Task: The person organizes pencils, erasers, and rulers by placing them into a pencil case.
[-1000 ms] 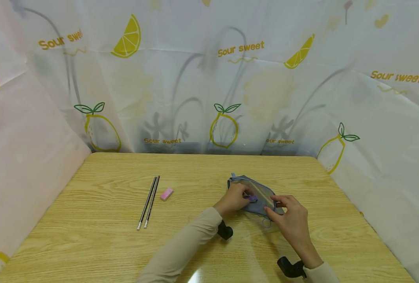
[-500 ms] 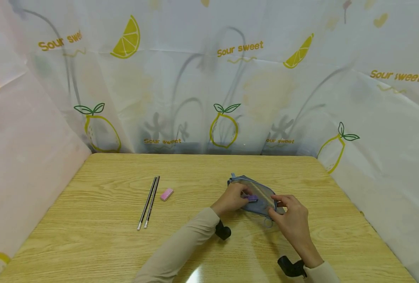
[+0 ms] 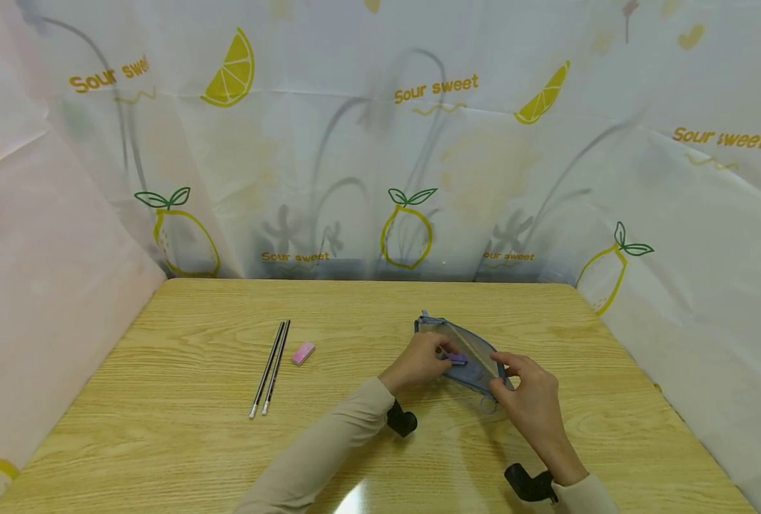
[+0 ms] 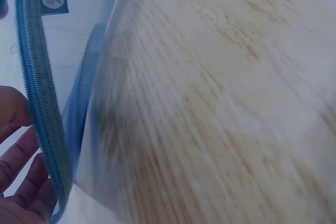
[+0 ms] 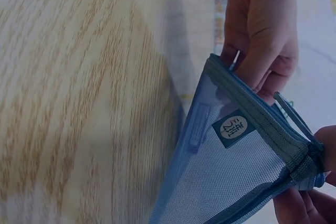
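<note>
A blue mesh zip pencil case stands tilted on the table, right of the middle. My left hand reaches to its zipped edge and seems to pinch a purple eraser. In the right wrist view the eraser shows through the mesh, but the exact finger contact is partly hidden. At the near right end of the case, my right hand holds the corner between thumb and fingers. A pull ring hangs below that corner. Fingers lie behind the zip edge in the left wrist view.
Two dark pencils with white ends lie side by side on the left of the wooden table. A pink eraser rests just right of them. Lemon-printed sheeting walls the back and sides.
My left hand has drawn back slightly to the left. The pencil case has tilted and shifted a little, with my right hand still on its corner. The pencils and pink eraser stay put.
</note>
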Action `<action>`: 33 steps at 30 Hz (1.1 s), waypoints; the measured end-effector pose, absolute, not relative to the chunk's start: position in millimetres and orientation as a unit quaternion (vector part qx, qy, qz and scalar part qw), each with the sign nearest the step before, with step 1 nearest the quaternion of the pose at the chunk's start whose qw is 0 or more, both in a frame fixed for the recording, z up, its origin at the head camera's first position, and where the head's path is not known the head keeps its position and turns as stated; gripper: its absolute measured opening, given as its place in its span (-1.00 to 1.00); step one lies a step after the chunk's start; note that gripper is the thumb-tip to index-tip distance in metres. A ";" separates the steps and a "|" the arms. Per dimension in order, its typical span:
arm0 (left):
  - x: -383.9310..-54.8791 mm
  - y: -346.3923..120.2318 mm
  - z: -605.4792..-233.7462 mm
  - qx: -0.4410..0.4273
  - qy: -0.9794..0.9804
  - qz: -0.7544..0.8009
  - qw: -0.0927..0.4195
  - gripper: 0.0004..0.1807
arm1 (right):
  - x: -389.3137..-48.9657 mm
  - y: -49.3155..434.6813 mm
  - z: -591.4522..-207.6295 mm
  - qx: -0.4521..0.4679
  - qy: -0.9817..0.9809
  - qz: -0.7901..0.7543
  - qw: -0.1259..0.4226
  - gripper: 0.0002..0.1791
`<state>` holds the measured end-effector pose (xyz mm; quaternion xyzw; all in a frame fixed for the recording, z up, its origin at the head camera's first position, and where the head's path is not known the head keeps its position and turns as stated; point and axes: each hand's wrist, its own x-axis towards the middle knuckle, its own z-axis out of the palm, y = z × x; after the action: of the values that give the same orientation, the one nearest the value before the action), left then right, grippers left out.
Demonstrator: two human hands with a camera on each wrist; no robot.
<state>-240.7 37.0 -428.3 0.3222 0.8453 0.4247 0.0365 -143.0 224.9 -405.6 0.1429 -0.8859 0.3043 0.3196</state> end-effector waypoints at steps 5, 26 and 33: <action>-239.3 31.7 -424.3 0.329 0.837 0.437 0.037 -0.81 | -144.1 224.4 -407.0 0.154 -0.882 0.303 0.326 -0.62; -230.6 -9.2 -407.2 0.339 0.808 0.483 0.010 -0.77 | -145.4 223.2 -405.7 0.121 -0.892 0.289 0.325 -0.53; -229.6 -26.1 -406.2 0.328 0.810 0.486 -0.007 -0.77 | -146.9 223.4 -406.8 0.120 -0.894 0.283 0.325 -0.50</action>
<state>-229.6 -26.1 -406.2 0.3280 0.8103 0.4855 -0.0070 -146.9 223.4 -406.8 0.1202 -0.8944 0.2825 0.3252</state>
